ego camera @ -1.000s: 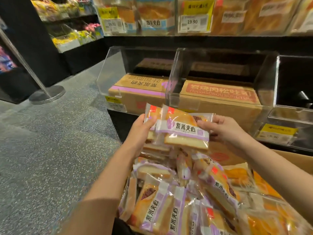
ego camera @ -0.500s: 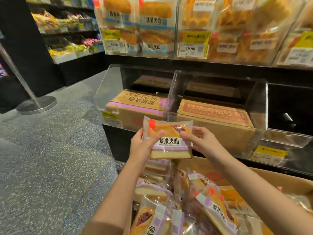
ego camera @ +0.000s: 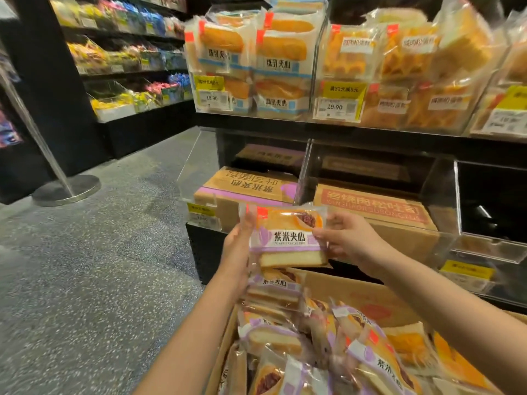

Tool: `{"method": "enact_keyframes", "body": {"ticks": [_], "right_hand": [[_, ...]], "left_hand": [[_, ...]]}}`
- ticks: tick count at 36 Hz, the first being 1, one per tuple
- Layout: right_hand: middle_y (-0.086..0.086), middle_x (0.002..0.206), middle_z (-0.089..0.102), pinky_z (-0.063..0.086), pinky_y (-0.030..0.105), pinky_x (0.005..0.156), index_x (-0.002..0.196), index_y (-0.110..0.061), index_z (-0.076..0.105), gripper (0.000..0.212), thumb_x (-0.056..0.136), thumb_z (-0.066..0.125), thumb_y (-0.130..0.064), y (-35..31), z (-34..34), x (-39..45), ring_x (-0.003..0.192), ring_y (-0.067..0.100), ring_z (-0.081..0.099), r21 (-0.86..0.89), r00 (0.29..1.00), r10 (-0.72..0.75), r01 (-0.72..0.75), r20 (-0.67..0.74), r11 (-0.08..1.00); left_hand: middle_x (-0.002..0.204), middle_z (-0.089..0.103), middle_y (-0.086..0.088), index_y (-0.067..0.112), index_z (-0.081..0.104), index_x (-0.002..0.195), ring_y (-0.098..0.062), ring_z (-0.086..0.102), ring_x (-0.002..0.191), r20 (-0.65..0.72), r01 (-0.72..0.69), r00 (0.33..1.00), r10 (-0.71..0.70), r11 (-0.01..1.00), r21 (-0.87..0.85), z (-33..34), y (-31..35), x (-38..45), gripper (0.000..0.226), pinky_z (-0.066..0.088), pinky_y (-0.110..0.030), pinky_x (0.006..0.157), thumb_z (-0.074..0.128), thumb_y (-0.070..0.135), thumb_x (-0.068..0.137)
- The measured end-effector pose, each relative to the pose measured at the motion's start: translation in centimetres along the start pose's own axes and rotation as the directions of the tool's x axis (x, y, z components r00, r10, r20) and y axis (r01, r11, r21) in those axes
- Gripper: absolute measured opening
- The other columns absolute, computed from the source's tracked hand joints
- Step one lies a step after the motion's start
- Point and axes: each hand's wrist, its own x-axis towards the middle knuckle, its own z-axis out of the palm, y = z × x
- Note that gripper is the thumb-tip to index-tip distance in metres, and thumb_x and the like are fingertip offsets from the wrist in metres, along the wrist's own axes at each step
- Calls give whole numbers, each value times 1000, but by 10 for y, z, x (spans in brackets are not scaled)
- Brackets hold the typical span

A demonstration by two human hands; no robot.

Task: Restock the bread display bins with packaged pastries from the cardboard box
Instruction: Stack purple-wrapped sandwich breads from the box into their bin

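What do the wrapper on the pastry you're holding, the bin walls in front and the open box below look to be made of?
Pastry wrapper: thin glossy plastic film by the look, clear where the bread slice shows, printed purple and orange elsewhere.
Bin walls: rigid clear sheet, probably acrylic; the boxes show through and the edges catch light.
Open box: matte brown corrugated cardboard, judging by its flat flap.

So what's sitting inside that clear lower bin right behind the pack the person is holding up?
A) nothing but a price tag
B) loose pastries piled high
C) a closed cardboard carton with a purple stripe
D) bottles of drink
C: behind the held pack, gripped by the left hand and right hand, the clear bin holds a closed cardboard carton with a purple stripe along its top edge.
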Motion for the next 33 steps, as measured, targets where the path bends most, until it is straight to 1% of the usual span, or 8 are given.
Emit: {"method": "enact_keyframes", "body": {"ticks": [5, 10, 12, 15, 19, 22, 30, 33], "right_hand": [[12, 105, 70, 59, 41, 78, 113, -9, 57, 23, 91, 61, -7, -26, 12, 10, 93, 25, 71, 125, 997, 80, -77, -20, 989], [16, 108, 65, 59, 43, 73, 99, -7, 53, 13, 90, 62, -3, -54, 20, 39, 93, 28, 69, 129, 966, 27, 7, -258, 992], [13, 107, 62, 60, 45, 75, 101, -7, 52, 14, 91, 61, -4, -63, 25, 48, 94, 26, 68, 129, 944, 7, 38, -329, 991], [9, 103, 61, 59, 44, 77, 93, -11, 50, 14, 90, 63, -6, -72, 36, 63, 94, 24, 66, 56, 899, -47, 79, -435, 995], [2, 95, 57, 55, 27, 71, 86, -15, 47, 20, 88, 64, -5, -80, 54, 78, 95, 16, 61, -138, 836, -178, 124, -518, 983], [1, 100, 56, 48, 16, 60, 90, -14, 47, 19, 89, 62, -3, -76, 64, 87, 98, 13, 58, -199, 832, -200, 110, -518, 974], [3, 100, 52, 41, 15, 55, 93, -13, 42, 20, 91, 58, 0, -70, 61, 113, 96, 15, 55, -342, 859, -207, 40, -469, 939], [3, 103, 52, 41, 15, 53, 99, -14, 44, 21, 91, 58, 0, -75, 59, 124, 99, 15, 55, -401, 878, -233, 51, -418, 915]], "left_hand": [[95, 75, -5, 14, 65, 111, -23, 69, 91, -73, 0, 997, -8, 995, -101, -31, 29, 17, 53, 53, -44, 87, 69, 42, 66], [74, 73, 0, 14, 61, 97, -15, 69, 68, -202, -52, 979, 12, 979, -196, -67, 57, 43, 13, 57, -29, 60, 66, 11, 86], [80, 70, -3, 14, 58, 98, -13, 68, 62, -252, -63, 968, 8, 975, -212, -74, 71, 47, 12, 56, -26, 54, 65, 11, 88], [90, 64, -3, 18, 53, 94, -16, 65, 73, -307, -79, 952, 8, 972, -220, -84, 88, 50, 14, 55, -33, 69, 65, 14, 88], [96, 65, -4, 16, 52, 108, -16, 65, 79, -321, -113, 946, 37, 968, -224, -96, 101, 58, 25, 55, -29, 65, 66, 18, 88], [95, 66, -2, 18, 54, 101, -15, 66, 78, -329, -134, 943, 54, 965, -224, -98, 105, 64, 19, 56, -25, 61, 67, 20, 88], [90, 67, 1, 16, 51, 111, -13, 67, 74, -334, -183, 938, 94, 952, -245, -97, 98, 79, 29, 56, -30, 69, 68, 19, 87], [92, 67, 1, 20, 54, 98, -13, 67, 79, -338, -196, 934, 111, 953, -231, -103, 96, 84, 18, 55, -29, 71, 68, 20, 87]]}}
